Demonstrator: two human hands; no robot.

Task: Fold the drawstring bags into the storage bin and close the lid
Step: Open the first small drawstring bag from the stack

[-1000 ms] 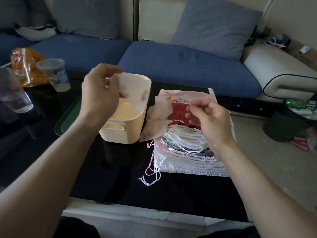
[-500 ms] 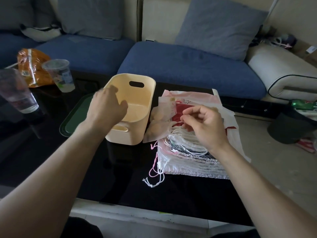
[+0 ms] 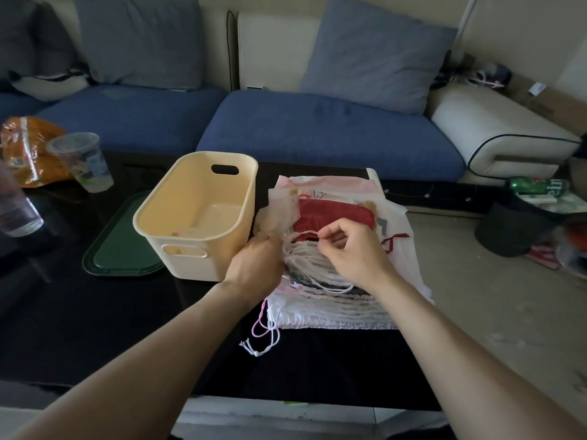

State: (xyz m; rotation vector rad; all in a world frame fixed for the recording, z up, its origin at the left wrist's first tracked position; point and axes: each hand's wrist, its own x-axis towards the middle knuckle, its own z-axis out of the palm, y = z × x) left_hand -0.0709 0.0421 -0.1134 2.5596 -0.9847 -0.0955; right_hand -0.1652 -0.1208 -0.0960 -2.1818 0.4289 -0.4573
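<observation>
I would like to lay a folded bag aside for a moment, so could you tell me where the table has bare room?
The dark table is bare in front of the green lid and the cream bin, left of the left hand. The right side is crowded: the pile of drawstring bags reaches to that edge. Cups fill the far left corner.

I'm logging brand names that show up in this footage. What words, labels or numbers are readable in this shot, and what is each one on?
"ein": white letters on the green can lying at the right edge, only part of a longer word.
Plastic cup: printed label, too blurred to read.
Orange snack bag: print too blurred to read.
Topmost pink-and-white bag in the pile: small dark mark, not legible.
Cream storage bin: no text visible.
</observation>
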